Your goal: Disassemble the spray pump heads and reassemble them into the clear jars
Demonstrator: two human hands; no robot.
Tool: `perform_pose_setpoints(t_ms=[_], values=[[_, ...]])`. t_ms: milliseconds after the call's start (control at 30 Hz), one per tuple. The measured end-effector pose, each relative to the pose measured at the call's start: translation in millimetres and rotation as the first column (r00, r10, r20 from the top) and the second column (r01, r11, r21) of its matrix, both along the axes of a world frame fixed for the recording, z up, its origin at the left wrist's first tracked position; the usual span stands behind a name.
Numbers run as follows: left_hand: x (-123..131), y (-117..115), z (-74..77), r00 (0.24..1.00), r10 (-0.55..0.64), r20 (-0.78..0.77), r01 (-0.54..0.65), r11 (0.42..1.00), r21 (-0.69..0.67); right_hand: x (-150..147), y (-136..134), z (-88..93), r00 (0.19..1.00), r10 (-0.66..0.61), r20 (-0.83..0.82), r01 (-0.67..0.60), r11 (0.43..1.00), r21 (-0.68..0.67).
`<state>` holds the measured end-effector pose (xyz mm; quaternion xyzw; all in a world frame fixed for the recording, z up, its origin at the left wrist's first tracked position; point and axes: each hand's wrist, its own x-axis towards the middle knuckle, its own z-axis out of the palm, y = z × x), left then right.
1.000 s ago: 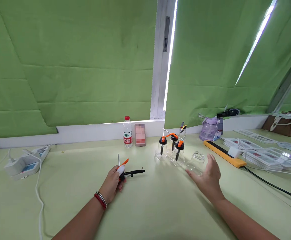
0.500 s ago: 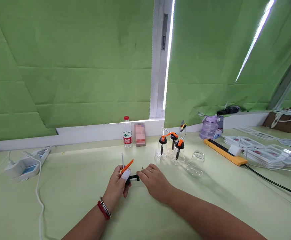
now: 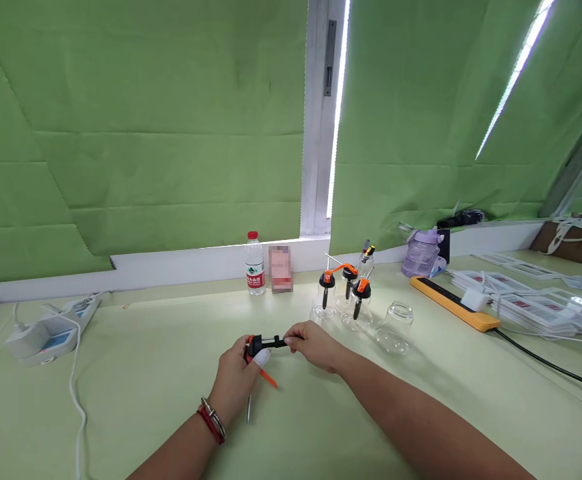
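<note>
My left hand [image 3: 235,380], with a bandaged fingertip, is closed on the black cap end of a pump spout [image 3: 265,345] just above the green table. Its orange lever [image 3: 269,379] points down and to the right, and a thin tube [image 3: 249,408] hangs below my hand. My right hand [image 3: 315,345] pinches the black stem at the other end of the same spout. An open clear glass jar [image 3: 395,327] stands to the right of my right hand. Behind it stand several jars [image 3: 343,300] fitted with black and orange spouts.
A water bottle [image 3: 255,264] and a small card [image 3: 280,269] stand by the white sill. A power strip with white cables [image 3: 53,327] lies at the left. At the right are a purple jug [image 3: 421,253], a yellow power strip [image 3: 453,303] and several papers [image 3: 535,303].
My right hand came from the open jar to the spout and took hold of its stem. The spout turned over, so its lever and tube now point downward.
</note>
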<state>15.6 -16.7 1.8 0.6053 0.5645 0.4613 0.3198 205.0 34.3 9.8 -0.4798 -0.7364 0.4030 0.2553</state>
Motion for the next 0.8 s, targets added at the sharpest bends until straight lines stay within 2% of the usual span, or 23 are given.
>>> perform_pose_setpoints(t_ms=[100,233,500,800], values=[[-4,7,-6.4,0.999,-0.007,-0.039,0.003,0.996,-0.085,-5,7,-20.4,0.999,-0.049,-0.017,0.050,0.999,0.016],[-8,14,-13.1,0.990,-0.050,-0.132,0.036,0.994,-0.099,-6,13,-33.7,0.996,-0.072,-0.043,0.074,0.997,0.034],[-10,20,-16.5,0.957,-0.062,-0.282,0.043,0.996,-0.072,3,16,-43.0,0.991,-0.042,-0.127,0.042,0.999,0.003],[5,24,-16.0,0.878,0.023,-0.479,-0.041,0.999,-0.026,-13,28,-46.5,0.985,-0.117,-0.127,0.123,0.992,0.034]])
